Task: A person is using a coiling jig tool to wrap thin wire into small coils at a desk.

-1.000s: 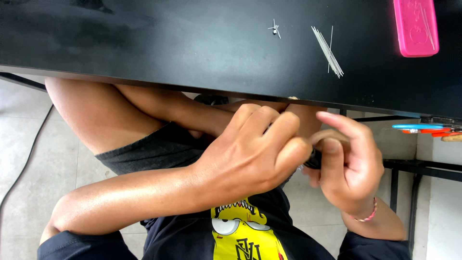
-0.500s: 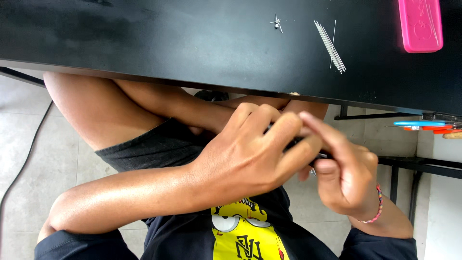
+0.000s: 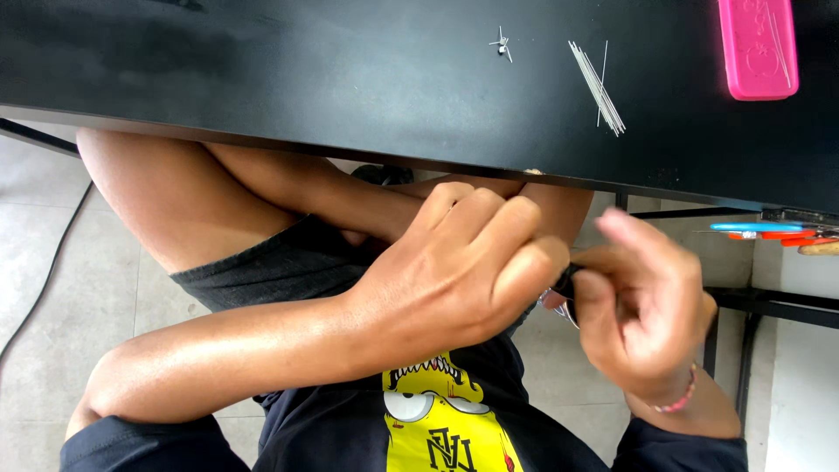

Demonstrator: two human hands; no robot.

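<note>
Hands are meeting below the bench (image 3: 350, 87) edge; your left hand (image 3: 454, 271) is clenching and your right hand (image 3: 647, 306) is pinching a small dark tool (image 3: 566, 281) between them; next likely calls for steady fingertips.

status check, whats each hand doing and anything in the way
Left hand fisted, right hand pinching; both closed on a small dark item, mostly hidden. Work held below the black table edge. Thin metal pins and pink case lie apart on top.
</note>
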